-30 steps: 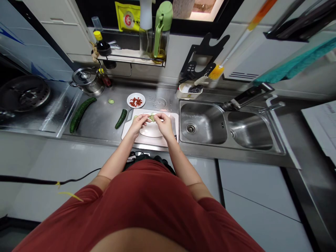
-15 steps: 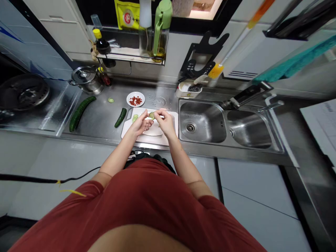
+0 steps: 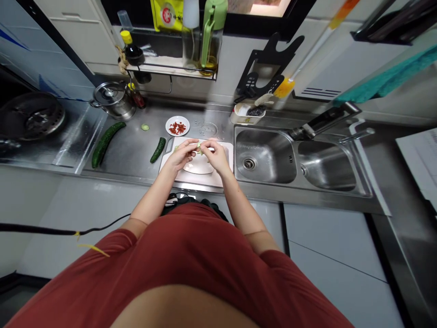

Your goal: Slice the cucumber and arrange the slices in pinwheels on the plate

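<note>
My left hand and my right hand meet above a white cutting board. Their fingertips pinch a thin piece of cucumber, pale green and partly covered by the fingers. Below them on the board lies a white plate-like thing, mostly hidden by my hands. The edge of some cucumber slices peeks out behind my left hand. Left of the board rests a cut length of dark green cucumber. A small white plate of chopped red pieces stands behind the board.
A whole cucumber and a cut cucumber end lie on the steel counter to the left. Behind them stand a lidded pot and a small bottle. On the right is a double sink with a faucet. A shelf holds bottles.
The cucumber piece has turned and moved slightly between my fingertips. My left fingers have come closer over the board, covering more of the slices. The view has shifted a little.
</note>
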`<state>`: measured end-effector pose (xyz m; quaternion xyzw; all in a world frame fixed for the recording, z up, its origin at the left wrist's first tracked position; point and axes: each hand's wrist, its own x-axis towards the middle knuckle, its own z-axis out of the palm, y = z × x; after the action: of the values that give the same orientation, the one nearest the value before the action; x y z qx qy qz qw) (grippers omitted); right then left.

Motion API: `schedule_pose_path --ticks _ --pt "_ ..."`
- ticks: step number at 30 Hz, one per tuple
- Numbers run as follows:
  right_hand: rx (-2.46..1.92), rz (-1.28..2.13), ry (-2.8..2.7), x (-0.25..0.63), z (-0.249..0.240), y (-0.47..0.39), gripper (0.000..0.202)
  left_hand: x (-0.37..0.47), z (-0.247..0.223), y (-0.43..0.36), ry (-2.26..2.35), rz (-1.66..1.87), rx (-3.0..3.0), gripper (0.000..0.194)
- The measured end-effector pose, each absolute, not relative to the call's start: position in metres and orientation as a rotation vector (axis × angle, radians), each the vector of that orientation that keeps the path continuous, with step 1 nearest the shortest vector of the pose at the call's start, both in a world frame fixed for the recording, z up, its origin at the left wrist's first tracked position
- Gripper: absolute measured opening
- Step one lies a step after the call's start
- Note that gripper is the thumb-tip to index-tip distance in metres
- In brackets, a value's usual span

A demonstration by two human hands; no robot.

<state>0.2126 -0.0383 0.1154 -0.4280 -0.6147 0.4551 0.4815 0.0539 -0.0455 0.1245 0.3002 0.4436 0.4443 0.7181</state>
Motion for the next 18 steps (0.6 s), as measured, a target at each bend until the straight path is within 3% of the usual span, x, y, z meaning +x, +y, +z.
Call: schedule_pose_path --ticks 10,18 --pt "-1.118 1.088 -1.531 0.2127 0.1181 -0.0391 0.018 0.0464 0.1244 -0.0409 1.104 0.993 0.896 0.054" --pt "-1.094 1.164 -1.486 0.2166 0.1198 -0.0354 0.021 0.0487 0.1273 -0.0432 1.024 1.105 1.143 0.049"
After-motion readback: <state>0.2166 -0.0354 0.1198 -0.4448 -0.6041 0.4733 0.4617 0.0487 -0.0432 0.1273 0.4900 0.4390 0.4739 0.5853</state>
